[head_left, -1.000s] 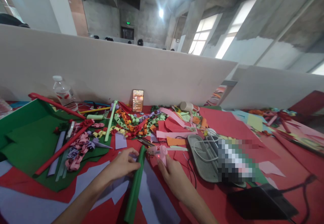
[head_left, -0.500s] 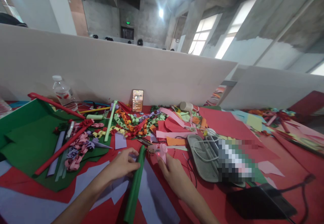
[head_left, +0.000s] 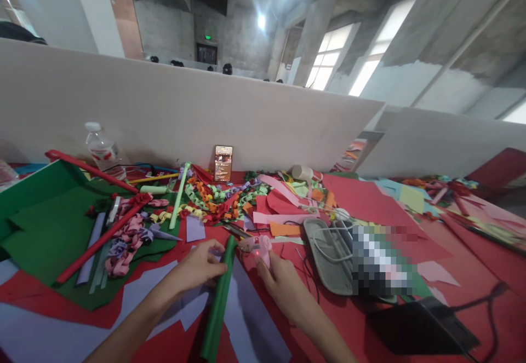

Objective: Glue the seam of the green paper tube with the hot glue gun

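Head view: our left grip (head_left: 202, 265) holds the green roll (head_left: 219, 308), our right grip (head_left: 284, 282) the pink glue gun (head_left: 265, 245); slackening might uncurl the roll.

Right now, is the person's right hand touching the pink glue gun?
Touching. The head view shows it: the right hand is wrapped around the handle of the pink glue gun, with no gap between them.
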### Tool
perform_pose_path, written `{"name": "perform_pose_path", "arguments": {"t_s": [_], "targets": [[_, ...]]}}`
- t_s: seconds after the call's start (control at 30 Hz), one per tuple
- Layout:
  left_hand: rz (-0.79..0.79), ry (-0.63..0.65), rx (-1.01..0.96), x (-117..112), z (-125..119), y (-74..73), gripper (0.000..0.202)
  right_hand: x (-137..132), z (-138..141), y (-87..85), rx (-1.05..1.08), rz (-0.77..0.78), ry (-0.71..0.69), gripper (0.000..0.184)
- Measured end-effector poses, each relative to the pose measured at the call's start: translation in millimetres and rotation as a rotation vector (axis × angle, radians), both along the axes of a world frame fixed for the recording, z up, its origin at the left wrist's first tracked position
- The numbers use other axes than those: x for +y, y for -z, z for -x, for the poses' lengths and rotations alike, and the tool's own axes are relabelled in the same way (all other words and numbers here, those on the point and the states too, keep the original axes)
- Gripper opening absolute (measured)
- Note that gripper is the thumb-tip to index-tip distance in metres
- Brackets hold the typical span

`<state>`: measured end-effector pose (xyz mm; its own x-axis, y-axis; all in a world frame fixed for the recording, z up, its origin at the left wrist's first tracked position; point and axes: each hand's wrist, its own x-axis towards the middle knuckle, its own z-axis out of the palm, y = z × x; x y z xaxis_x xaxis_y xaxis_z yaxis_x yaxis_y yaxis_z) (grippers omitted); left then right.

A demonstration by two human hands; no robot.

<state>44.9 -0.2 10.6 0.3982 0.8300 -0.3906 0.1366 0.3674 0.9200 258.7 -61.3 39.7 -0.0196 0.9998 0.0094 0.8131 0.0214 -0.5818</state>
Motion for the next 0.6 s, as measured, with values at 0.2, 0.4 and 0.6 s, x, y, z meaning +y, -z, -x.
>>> {"name": "perform_pose_path", "arguments": {"t_s": [0.2,0.4,0.6], "targets": [[0.003,-0.004,0.005,-0.1,-0.9,-0.7,0.043,-1.9,1.2,-7.3,0.035,0.039,0.002,0.043],[0.006,0.009,-0.005,-0.7,-0.1,-2.0,0.041,0.5,0.8,-4.3,0.055,0.018,0.027,0.039],[0.002,0.004,0.002,0.0,-0.7,0.1,0.041,-1.9,3.4,-6.9,0.035,0.028,0.002,0.041]]}}
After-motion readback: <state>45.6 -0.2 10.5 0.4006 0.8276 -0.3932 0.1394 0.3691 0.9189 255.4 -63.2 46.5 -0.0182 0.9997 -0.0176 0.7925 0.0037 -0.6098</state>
